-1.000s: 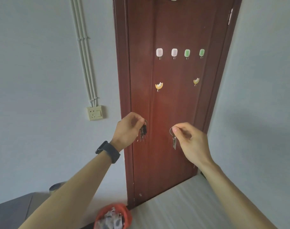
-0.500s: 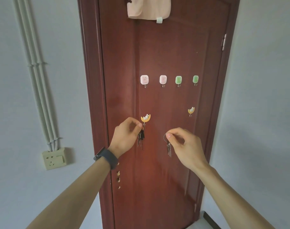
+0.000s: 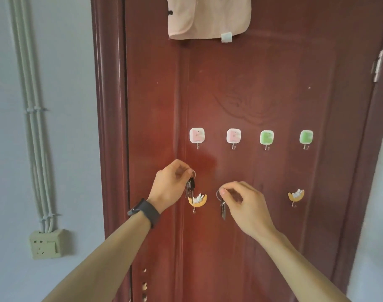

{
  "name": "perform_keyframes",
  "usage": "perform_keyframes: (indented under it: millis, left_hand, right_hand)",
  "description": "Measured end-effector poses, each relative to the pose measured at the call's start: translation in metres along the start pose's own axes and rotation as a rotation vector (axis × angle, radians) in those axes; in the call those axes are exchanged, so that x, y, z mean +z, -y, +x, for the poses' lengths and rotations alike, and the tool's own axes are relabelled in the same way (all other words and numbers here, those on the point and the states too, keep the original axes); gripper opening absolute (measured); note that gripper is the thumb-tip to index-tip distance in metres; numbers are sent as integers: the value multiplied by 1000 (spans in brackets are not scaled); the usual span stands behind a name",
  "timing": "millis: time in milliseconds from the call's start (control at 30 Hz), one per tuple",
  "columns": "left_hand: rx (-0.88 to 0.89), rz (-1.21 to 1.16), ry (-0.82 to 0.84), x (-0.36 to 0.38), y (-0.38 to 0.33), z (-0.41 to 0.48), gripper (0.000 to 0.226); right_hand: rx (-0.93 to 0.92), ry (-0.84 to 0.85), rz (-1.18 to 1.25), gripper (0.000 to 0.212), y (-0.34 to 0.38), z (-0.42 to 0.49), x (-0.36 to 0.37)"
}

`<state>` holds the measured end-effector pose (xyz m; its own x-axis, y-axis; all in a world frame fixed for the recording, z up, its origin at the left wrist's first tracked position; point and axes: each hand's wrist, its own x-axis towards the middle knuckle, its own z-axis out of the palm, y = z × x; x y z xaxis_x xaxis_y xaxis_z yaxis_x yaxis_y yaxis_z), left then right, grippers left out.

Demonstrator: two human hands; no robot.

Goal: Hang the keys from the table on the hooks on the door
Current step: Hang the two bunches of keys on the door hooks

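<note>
Head view: dark key bunch (image 3: 190, 188) was pinched in left hand (image 3: 171, 186) fingers just above the left moon hook (image 3: 197, 200); silver keys (image 3: 222, 209) were pinched by right hand (image 3: 244, 205), hung lengthwise, mid-door (image 3: 273, 94), between both moon hooks.

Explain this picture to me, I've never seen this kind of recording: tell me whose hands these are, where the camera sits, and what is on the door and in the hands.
There is no machine here. A person wears a wide-angle camera on the head, so you look out along their own two bare arms.

They face a dark red door. Six hooks are stuck on it: a row of two pink hooks and two green hooks, and lower down two orange moon-shaped hooks, one left and one right. None carries keys yet. A pink cloth hangs at the top.

The left hand, with a dark wristband, pinches a bunch of dark keys by its ring, just above the left moon hook. The right hand pinches a second bunch of keys by its ring.
</note>
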<state>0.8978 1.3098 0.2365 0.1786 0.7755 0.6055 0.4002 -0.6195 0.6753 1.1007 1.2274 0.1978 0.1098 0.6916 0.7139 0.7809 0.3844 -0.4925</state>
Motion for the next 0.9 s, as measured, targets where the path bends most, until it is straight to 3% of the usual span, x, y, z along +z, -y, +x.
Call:
perform_keyframes:
  millis: [300,900]
  left_hand:
    - [1,156,-150,19,-9,59,15]
    - [-36,-61,-310,41,2,104,9]
  right_hand:
    - [-101,102,-1,15,-63,92,18]
    - [-151,-42,-62,10,-88,141,45]
